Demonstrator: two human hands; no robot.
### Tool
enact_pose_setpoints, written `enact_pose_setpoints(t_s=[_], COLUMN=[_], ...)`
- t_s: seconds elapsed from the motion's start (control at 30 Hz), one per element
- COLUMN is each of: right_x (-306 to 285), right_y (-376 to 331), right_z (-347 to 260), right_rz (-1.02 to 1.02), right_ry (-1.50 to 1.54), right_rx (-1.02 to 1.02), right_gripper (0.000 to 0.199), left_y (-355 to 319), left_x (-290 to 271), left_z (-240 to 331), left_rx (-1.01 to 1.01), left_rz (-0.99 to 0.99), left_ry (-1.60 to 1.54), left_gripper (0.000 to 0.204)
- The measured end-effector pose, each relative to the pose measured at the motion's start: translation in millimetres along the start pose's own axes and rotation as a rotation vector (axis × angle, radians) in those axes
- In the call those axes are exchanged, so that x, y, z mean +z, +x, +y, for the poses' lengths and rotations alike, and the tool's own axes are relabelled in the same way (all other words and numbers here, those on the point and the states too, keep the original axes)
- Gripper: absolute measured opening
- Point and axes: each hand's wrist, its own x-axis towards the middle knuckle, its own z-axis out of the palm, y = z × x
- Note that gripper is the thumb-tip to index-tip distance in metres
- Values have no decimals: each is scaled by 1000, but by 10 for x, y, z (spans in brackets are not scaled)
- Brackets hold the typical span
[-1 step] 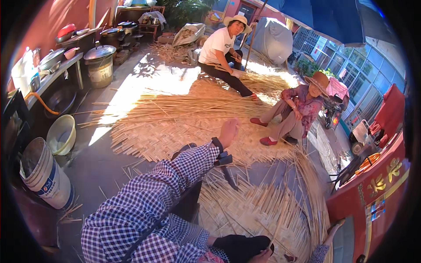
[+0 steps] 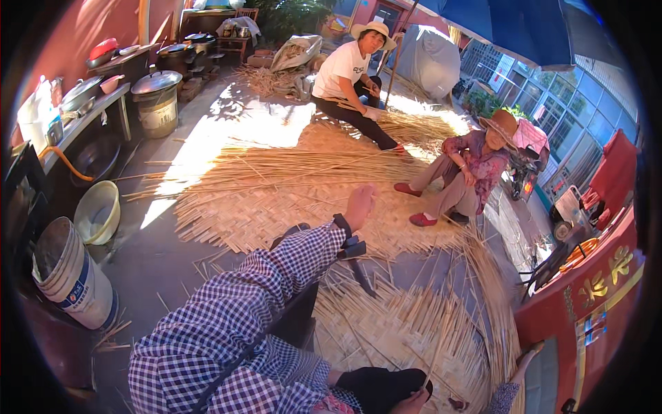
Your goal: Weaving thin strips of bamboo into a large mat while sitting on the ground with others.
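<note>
My left arm, in a black-and-white checked sleeve, stretches forward over the mats. My left hand (image 2: pixel 360 206) is closed, its fingers curled together; whatever it may hold I cannot make out. A black band circles that wrist. Beyond it lies a large woven reed mat (image 2: pixel 258 210) with loose reed strips (image 2: pixel 276 165) across it. My right hand (image 2: pixel 414 401), cut off by the lower edge, is closed round a thin reed strip (image 2: pixel 432 369) beside a dark-clad knee or foot (image 2: pixel 381 388). Under it spreads a smaller woven mat (image 2: pixel 407 331) with unwoven ends fanning out.
A person (image 2: pixel 348 76) in a white shirt and straw hat sits at the back, another (image 2: pixel 476 162) in a brown hat on the right. At left stand a white bucket (image 2: pixel 76 276), a pale basin (image 2: pixel 96 212) and a lidded pot (image 2: pixel 156 100). A red panel (image 2: pixel 572 303) edges the right.
</note>
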Motion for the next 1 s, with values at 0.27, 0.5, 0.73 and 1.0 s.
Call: enact_pose_setpoints(t_s=[0.27,0.5,0.73,1.0], right_x=[103,38,362,348], right_y=[-11,-80,67,63], right_z=[186,112,518,519], right_rz=[58,56,26,73], right_ry=[-6,-50,31,67], right_rx=[-19,32,7,10], right_gripper=[30,31,30,26], left_y=[13,-102,-319,-3282], left_x=[-65,-12,211,511], left_z=[170,198,160,494], left_rx=[-293,-306,195,5], left_rz=[-39,-76,-103,-1191], left_ry=[-108,-53,266,251], left_gripper=[41,41,43,43])
